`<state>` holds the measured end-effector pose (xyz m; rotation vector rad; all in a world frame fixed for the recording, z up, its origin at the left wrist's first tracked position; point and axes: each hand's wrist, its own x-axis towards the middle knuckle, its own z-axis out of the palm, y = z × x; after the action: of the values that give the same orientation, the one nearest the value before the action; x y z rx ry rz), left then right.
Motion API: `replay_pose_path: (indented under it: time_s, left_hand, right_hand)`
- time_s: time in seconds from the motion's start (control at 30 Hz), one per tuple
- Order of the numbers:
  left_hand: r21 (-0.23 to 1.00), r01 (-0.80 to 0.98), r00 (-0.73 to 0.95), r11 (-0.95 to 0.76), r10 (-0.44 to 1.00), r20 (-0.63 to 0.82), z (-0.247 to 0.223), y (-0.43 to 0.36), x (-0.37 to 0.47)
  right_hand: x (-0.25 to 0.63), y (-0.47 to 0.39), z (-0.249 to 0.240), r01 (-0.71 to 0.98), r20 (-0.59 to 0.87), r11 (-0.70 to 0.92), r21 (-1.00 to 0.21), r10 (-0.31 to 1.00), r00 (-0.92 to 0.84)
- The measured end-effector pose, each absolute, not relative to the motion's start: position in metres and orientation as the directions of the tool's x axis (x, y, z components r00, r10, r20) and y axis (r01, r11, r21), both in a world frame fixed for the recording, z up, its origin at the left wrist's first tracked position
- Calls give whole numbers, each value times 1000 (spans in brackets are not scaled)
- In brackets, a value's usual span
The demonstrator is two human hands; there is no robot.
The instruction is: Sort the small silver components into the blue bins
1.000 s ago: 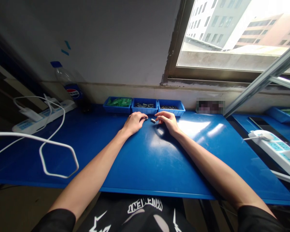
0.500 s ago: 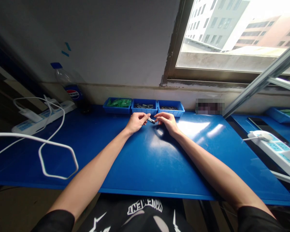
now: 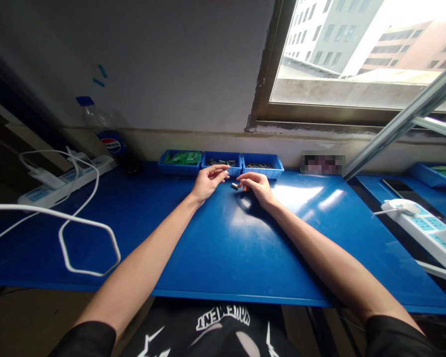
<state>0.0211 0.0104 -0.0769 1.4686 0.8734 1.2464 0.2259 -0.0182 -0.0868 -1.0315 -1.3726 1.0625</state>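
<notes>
My right hand point(image 3: 259, 187) pinches a small metal piece point(image 3: 234, 186), dark with a bright silvery face, at its fingertips just above or on the blue tabletop. Its exact kind is too small to make out. To the left of it, my left hand point(image 3: 208, 183) has its fingers stretched out with the thumb apart, and I see nothing in them. Its fingertips are in front of the middle blue bin point(image 3: 223, 171), which contains small grey metal parts. A right-hand bin point(image 3: 267, 173) holds thin dark pieces, and a left-hand bin point(image 3: 180, 170) holds green pieces.
A cola bottle point(image 3: 111, 141) stands at the back left near a white power strip point(image 3: 48, 191). A looped white cable point(image 3: 91, 271) lies on the left side of the blue table point(image 3: 223, 267). Another power strip point(image 3: 423, 223) and a metal frame bar point(image 3: 394, 124) are at the right.
My left hand has let go of the small metal piece and moved slightly up and away, its fingers spreading. My right hand has stayed in place with the piece.
</notes>
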Motion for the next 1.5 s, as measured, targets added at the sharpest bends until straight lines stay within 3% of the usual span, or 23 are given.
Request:
replay_pose_path:
  time_s: [0.27,0.43,0.53,0.67,0.8,1.27,1.5]
  left_hand:
    - [957,-107,214,-269,934,287,-78,17,19]
    - [908,96,251,-408,893,375,-81,12,19]
    - [767,291,412,-572,799,439,-82,5,22]
    - [525,395,654,-754,632,416,-87,0,26]
    - [431,455,683,-779,616,393,-91,2,24]
    - [586,453,522,-672,733,436,-91,6,19]
    - [817,267,385,-512,833,396,-87,3,25]
  right_hand:
    - [225,-19,-87,38,215,217,-975,975,-50]
    - [227,-18,-88,43,247,245,-968,968,50]
    - [228,-17,-89,32,263,261,-965,954,148]
    - [229,-16,-91,14,260,262,-965,946,192]
    - [230,-15,-93,38,250,247,-968,955,158]
    - [230,-14,-92,22,243,242,-970,961,134]
    - [230,-15,-93,4,238,240,-971,963,123]
